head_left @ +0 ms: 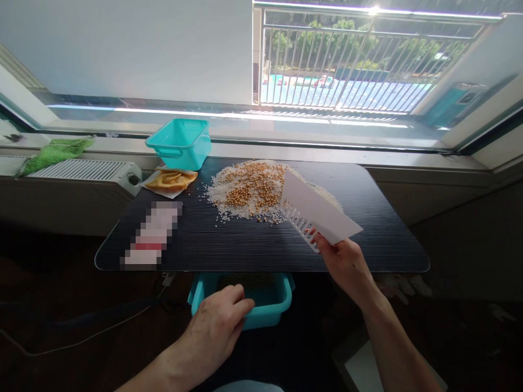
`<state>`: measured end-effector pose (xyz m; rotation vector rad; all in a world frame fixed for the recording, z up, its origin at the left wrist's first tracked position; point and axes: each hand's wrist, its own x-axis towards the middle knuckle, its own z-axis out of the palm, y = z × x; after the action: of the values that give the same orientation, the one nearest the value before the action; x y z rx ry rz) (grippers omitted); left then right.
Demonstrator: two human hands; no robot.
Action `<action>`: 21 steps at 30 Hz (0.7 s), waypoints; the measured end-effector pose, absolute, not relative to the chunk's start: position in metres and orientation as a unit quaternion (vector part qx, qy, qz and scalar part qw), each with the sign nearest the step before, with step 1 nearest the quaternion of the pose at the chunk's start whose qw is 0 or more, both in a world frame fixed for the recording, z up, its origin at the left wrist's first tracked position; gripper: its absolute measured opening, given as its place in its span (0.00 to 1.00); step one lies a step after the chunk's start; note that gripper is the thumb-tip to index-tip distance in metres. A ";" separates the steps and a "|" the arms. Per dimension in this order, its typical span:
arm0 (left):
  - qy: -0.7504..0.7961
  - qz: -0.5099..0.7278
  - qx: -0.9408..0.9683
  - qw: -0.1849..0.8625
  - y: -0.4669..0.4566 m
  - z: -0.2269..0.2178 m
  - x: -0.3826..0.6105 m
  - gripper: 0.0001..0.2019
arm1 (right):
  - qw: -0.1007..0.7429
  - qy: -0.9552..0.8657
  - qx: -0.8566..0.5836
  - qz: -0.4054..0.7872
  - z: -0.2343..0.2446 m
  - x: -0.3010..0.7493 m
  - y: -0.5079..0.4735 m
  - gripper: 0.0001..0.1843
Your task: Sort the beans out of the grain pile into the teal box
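Observation:
My right hand grips the lower end of a white plastic sheet with a slotted edge. The sheet is tilted over the right side of a pile of soybeans and white rice-like grains on the dark table. Some of the pile is hidden behind the sheet. Just below the table's front edge is a teal plastic tub with small dark grains inside. My left hand is closed over the tub's near left rim, its fingertips partly hidden.
A second teal tub stands at the back left of the table. Beside it, a folded yellow-brown item lies on white paper. A blurred-out sheet lies front left. A green cloth rests on the radiator.

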<state>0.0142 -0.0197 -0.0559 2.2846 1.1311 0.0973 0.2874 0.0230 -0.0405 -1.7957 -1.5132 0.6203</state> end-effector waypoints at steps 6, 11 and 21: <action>0.422 0.035 0.858 0.290 -0.018 -0.056 0.014 0.12 | 0.345 -0.613 -0.669 0.241 -0.042 0.289 0.017 0.19; 0.419 0.032 0.860 0.290 -0.019 -0.055 0.013 0.12 | 0.331 -0.645 -0.648 0.232 -0.039 0.287 0.011 0.17; 0.414 0.037 0.864 0.286 -0.015 -0.048 0.009 0.11 | 0.343 -0.688 -0.588 0.252 -0.034 0.273 0.017 0.16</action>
<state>0.0092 -0.0147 -0.0476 2.3087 1.1057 0.0985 0.2726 0.0174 -0.0341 -1.5290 -1.7872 0.6540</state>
